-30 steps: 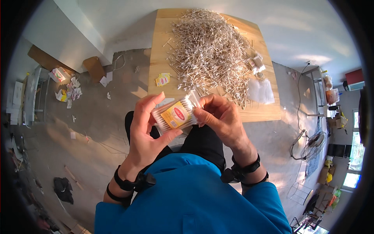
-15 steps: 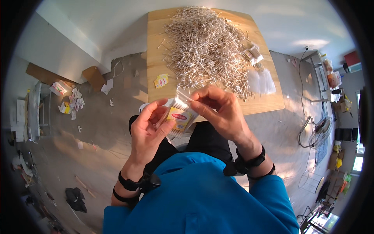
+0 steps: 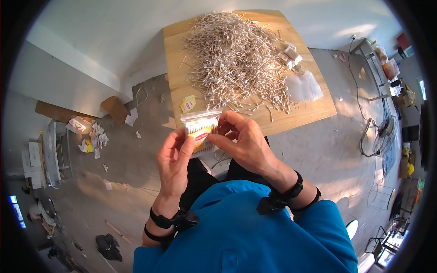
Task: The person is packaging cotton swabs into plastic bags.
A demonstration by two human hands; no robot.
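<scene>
Between my two hands I hold a clear zip bag of cotton swabs [image 3: 203,123] with a yellow and red label card [image 3: 200,136] inside it. It is upright, its zip edge at the top, just off the table's near edge. My left hand [image 3: 175,152] grips the bag's left side, thumb on the front. My right hand [image 3: 241,141] pinches the right side, thumb near the label. Beyond them a large heap of loose cotton swabs [image 3: 234,59] covers much of the wooden table [image 3: 309,113]. A few yellow label cards [image 3: 188,103] lie to the left of the heap.
Empty clear bags [image 3: 305,86] lie at the table's right, below bundled swabs [image 3: 290,56]. On the floor stand a fan [image 3: 387,127] to the right and a cardboard box [image 3: 114,108] to the left, near paper scraps [image 3: 99,136]. A dark cloth [image 3: 108,248] lies lower left.
My right hand has moved from the bag's top opening down to its right side. The bag has turned from tilted to nearly upright, its zip edge now straight across. The view has shifted slightly.
</scene>
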